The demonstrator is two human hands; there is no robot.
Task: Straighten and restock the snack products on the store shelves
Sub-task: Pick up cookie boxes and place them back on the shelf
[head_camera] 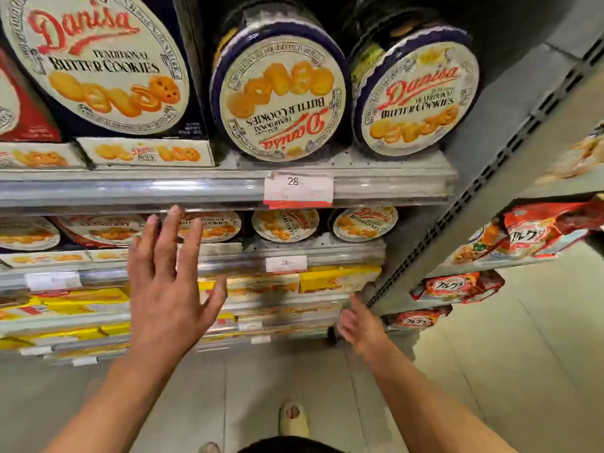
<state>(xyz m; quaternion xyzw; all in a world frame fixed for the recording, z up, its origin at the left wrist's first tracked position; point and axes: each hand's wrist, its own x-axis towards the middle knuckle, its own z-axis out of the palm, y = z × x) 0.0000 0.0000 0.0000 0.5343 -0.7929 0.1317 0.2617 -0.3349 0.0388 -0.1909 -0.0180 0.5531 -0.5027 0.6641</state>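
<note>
Two round blue cookie tins stand on edge on the upper shelf (196, 188): the middle tin (282, 96) has its label upside down, the right tin (416, 96) is upright. A blue cookie box (104, 63) stands to their left. My left hand (166, 286) is raised with spread fingers in front of the shelf below, its fingertips near the upper shelf's rail, holding nothing. My right hand (361, 323) hovers lower, fingers loosely extended, near yellow boxes (336, 279), apart from them.
Smaller cookie tins (364, 223) line the second shelf. Flat cookie boxes (147, 153) lie along the upper shelf's front. A grey upright (490, 191) divides this bay from red cereal bags (542, 230) at right. Tiled floor and my sandalled foot (294, 418) are below.
</note>
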